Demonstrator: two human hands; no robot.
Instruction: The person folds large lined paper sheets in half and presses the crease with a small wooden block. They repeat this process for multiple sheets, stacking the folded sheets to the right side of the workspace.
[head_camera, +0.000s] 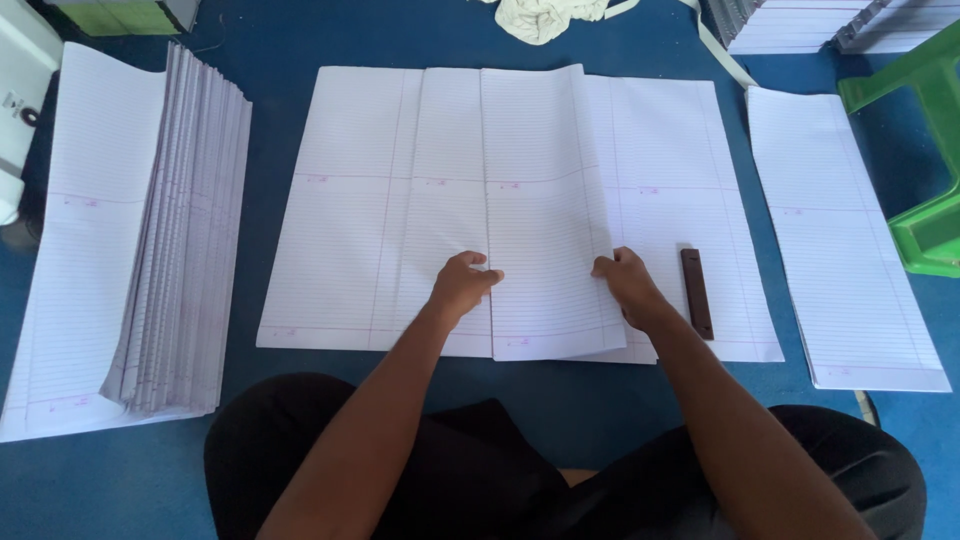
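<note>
A large white sheet of ruled paper (350, 210), thin and matte with faint pink margin lines, is spread flat on the blue floor covering (270, 45), and a folded section of the same ruled paper (540, 180) is laid across its middle, with the near edge just short of the black-clad knees. The left hand (462, 283) is pressed onto the left edge of that folded section, fingers curled and knuckles up, with nothing gripped. The right hand (625, 283) is set at the section's right edge, where the paper's border is pinched between thumb and fingers — the edge is slightly lifted there. Just beside the right hand, on the bare right part of the big sheet, a dark brown flat wooden strip (697, 293) is laid lengthwise, apart from the fingers. To the left, well apart across a band of open blue floor, a thick fanned stack of ruled sheets (180, 240) is seen, its stepped edges turned toward the middle. To the right, past a narrow blue gap, a long narrow pile of ruled paper (840, 240) is laid with squared edges, and beyond it a green plastic stool (925, 150) is crowded against the frame's edge. At the far side, a crumpled pale cloth (545, 18) is seen — soft and creased against the flat paper. Open floor is left mainly in the 2 blue bands beside the big sheet.
</note>
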